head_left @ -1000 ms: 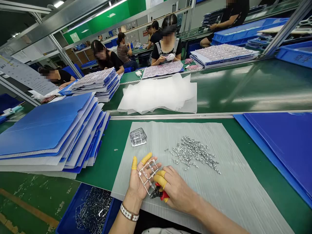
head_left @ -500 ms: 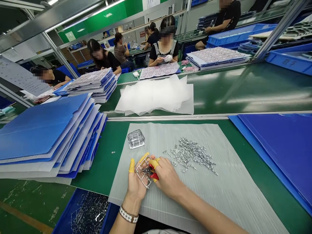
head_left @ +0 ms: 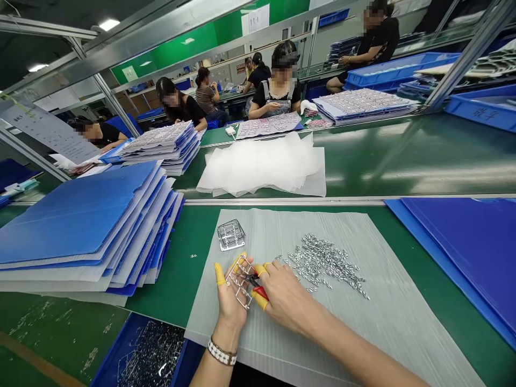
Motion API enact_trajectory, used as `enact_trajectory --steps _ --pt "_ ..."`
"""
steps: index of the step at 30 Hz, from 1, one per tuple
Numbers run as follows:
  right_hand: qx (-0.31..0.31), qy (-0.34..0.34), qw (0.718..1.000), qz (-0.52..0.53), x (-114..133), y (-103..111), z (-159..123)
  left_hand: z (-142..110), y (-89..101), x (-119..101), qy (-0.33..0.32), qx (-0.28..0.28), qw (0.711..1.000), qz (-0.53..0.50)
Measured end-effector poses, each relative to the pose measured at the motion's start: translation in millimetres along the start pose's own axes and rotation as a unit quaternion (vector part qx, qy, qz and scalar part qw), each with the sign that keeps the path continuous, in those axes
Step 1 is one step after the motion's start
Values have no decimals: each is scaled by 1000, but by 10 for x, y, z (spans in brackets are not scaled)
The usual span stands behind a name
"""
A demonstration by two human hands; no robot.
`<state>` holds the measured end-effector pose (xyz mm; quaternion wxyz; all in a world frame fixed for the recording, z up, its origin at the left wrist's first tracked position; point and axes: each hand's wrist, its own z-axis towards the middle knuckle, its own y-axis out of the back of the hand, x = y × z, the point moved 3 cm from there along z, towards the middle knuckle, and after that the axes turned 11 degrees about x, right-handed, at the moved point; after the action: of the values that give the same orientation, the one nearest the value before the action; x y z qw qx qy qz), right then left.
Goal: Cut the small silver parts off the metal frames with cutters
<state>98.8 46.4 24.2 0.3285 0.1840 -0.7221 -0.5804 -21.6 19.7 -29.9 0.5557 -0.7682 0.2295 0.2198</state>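
Note:
A small silvery rectangular sprue frame [head_left: 237, 295], with twisted pieces inside it, lies across the fingers of my left hand [head_left: 230, 309]. That hand is palm up, its thumb standing away and its fingers supporting the frame from behind. My right hand [head_left: 287, 293] is closed round red-handled nippers [head_left: 260, 292], whose dark jaws are at the frame's right side. Whether the jaws touch a piece is too small to tell. Yellow finger cots cover several fingertips. To the right lies a pile of small twisted silvery pieces [head_left: 326, 263]; more sprue frames [head_left: 231, 235] are stacked beyond my left hand.
A pale sheet [head_left: 342, 344] covers the green bench before me. Blue boards and sheets [head_left: 80, 209] rise at left; blue boards [head_left: 463, 242] lie at right. A blue bin [head_left: 116, 344] of metallic scraps sits below left. White sheets [head_left: 262, 166] and several co-workers are beyond.
The view has shifted slightly, moving everything right and down. The nipper jaws have drawn back toward the frame's right side. A co-worker opposite has moved their hands.

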Motion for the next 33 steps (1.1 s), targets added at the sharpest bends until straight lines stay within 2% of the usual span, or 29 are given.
enact_trajectory --steps 3,11,17,23,33 --pt "33 9 999 -22 55 38 39 -9 -30 -4 -10 6 1000 2" --pt "67 19 997 -32 140 135 66 -29 -39 1 -35 7 999 7" --pt "63 20 998 -17 153 171 62 -36 -65 -5 -48 7 998 32" --pt "64 23 998 -7 121 168 63 -10 5 21 -56 1 997 48" --pt "82 13 995 -47 167 252 77 3 12 27 -64 1 995 73"
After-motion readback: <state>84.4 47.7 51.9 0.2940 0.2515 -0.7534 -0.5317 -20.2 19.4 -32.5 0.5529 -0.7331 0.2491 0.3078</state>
